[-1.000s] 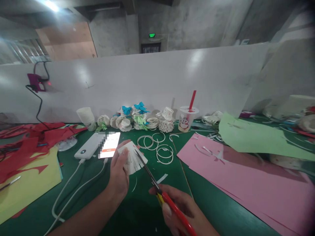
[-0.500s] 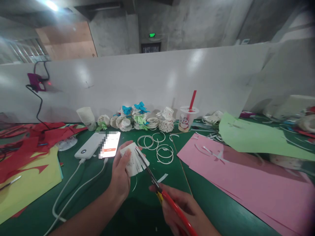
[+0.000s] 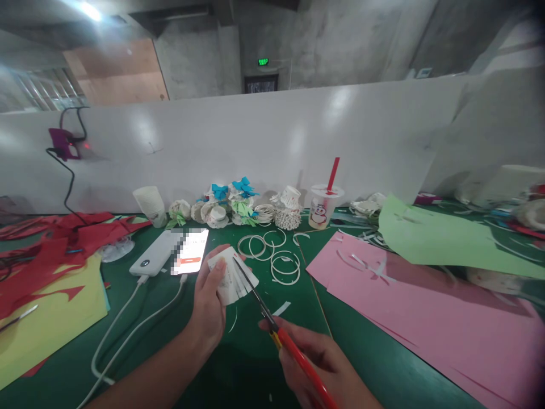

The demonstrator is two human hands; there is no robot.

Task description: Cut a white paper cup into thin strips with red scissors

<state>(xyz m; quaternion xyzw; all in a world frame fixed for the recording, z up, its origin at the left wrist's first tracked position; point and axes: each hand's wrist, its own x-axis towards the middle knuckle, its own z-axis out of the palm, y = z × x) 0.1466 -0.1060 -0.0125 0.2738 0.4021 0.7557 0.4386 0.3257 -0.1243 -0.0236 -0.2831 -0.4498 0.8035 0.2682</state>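
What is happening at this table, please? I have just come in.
A person is working with scissors and paper. The left hand holds a white paper piece, whose edge is already cut into strips. The right hand grips red-handled scissors, with the blades at the paper. Beyond the hands, pale rings lie on the green table, and pink sheets lie to the right.

Left hand holding slit paper, right hand with scissors — blades seemingly closed
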